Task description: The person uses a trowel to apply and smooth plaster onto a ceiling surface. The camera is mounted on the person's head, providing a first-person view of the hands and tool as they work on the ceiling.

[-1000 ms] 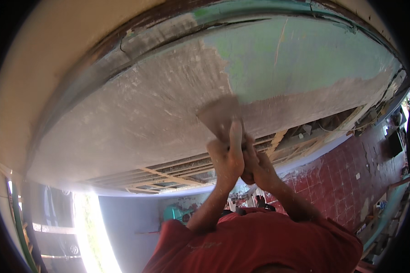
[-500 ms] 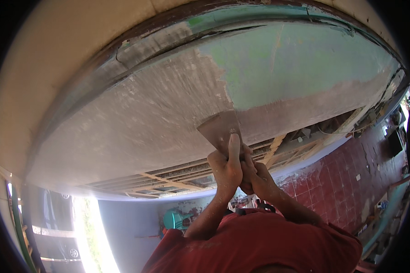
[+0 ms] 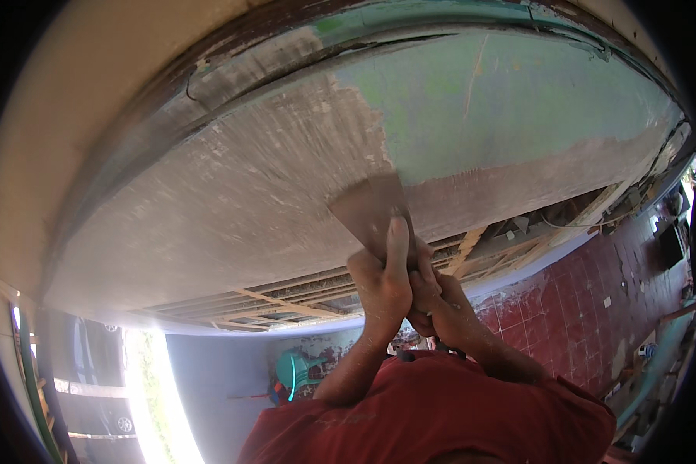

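Note:
A wide, dusty scraper [image 3: 369, 209] points up at the painted surface, its blade edge by the border between scraped grey plaster [image 3: 271, 170] and green paint [image 3: 472, 100]. My left hand [image 3: 383, 282] is wrapped round its handle, the thumb laid along the base of the blade. Just to the right, my right hand [image 3: 439, 301] is closed round the same handle lower down. Both hands mostly hide the handle. Whether the blade edge touches the plaster I cannot tell for sure.
Bare wooden slats [image 3: 286, 305] show in an opened part of the surface nearby. A turquoise plastic chair [image 3: 292, 371] stands low left of me. Red floor tiles [image 3: 557, 317] stretch to the right. A parked car [image 3: 97, 410] is visible at the lower left, beside a bright opening.
The scraper and both hands have shifted slightly up and left, and the blade sits a little higher along the paint border. Both hands keep their hold.

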`<action>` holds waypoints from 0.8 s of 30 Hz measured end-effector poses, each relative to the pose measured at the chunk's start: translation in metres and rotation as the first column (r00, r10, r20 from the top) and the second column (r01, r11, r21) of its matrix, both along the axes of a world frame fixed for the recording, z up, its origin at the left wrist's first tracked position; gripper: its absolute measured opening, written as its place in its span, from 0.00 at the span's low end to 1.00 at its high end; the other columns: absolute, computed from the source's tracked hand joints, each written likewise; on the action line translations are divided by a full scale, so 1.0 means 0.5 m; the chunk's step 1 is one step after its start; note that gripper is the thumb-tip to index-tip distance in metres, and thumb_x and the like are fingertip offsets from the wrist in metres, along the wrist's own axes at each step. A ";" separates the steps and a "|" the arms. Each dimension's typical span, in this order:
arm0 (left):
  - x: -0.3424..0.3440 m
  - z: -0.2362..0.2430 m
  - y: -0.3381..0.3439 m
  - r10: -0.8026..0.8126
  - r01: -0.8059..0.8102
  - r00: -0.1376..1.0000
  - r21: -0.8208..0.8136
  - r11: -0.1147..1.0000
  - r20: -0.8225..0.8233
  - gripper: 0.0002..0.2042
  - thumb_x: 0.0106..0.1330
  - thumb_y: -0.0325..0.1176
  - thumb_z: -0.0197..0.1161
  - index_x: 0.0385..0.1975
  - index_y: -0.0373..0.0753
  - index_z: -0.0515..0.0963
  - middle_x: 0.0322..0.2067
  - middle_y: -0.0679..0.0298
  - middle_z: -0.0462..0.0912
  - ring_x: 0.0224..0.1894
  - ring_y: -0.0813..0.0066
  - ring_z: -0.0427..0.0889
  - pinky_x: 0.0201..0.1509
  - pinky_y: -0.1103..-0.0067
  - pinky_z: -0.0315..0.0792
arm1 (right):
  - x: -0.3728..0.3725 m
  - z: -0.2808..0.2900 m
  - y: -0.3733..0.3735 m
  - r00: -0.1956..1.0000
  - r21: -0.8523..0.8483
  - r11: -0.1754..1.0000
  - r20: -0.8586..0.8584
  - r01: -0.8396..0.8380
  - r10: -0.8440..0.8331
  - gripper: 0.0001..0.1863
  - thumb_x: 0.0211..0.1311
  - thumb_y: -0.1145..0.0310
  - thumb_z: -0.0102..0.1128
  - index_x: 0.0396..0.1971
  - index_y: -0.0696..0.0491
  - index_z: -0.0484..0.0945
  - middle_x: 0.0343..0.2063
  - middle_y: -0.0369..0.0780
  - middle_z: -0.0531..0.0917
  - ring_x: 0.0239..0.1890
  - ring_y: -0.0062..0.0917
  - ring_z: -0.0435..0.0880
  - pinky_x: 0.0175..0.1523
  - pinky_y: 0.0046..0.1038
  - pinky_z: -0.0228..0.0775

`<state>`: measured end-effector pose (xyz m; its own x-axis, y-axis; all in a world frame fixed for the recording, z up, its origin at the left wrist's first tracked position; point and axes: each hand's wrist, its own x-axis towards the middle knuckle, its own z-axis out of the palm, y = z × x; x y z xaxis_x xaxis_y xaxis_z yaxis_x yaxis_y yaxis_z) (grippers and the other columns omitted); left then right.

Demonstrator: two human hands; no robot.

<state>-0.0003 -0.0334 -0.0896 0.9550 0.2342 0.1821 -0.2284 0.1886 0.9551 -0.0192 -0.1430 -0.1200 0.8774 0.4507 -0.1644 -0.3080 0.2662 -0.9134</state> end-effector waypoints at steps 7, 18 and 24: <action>0.013 0.125 -0.004 -0.056 0.062 0.997 -0.136 0.989 0.049 0.24 0.75 0.40 0.53 0.19 0.27 0.75 0.12 0.60 0.75 0.13 0.75 0.75 0.16 0.80 0.66 | 0.019 0.100 0.000 0.997 0.166 0.985 0.068 -0.038 0.027 0.24 0.74 0.56 0.51 0.58 0.58 0.67 0.18 0.28 0.69 0.16 0.08 0.62 0.18 0.15 0.49; 0.010 0.131 0.000 -0.019 0.023 0.999 -0.153 0.988 0.029 0.22 0.75 0.37 0.54 0.20 0.27 0.76 0.12 0.62 0.75 0.13 0.78 0.72 0.18 0.81 0.65 | 0.014 0.118 0.010 0.997 0.133 0.991 0.073 -0.032 0.023 0.23 0.75 0.56 0.49 0.57 0.59 0.67 0.17 0.28 0.69 0.15 0.09 0.63 0.19 0.16 0.52; -0.008 0.045 0.000 0.019 -0.021 0.999 0.025 0.999 0.043 0.23 0.74 0.41 0.54 0.21 0.27 0.76 0.10 0.61 0.73 0.11 0.74 0.73 0.16 0.80 0.65 | -0.011 0.020 0.005 1.000 -0.002 1.000 0.020 0.001 -0.001 0.25 0.74 0.53 0.49 0.57 0.59 0.69 0.17 0.29 0.71 0.17 0.09 0.66 0.19 0.17 0.54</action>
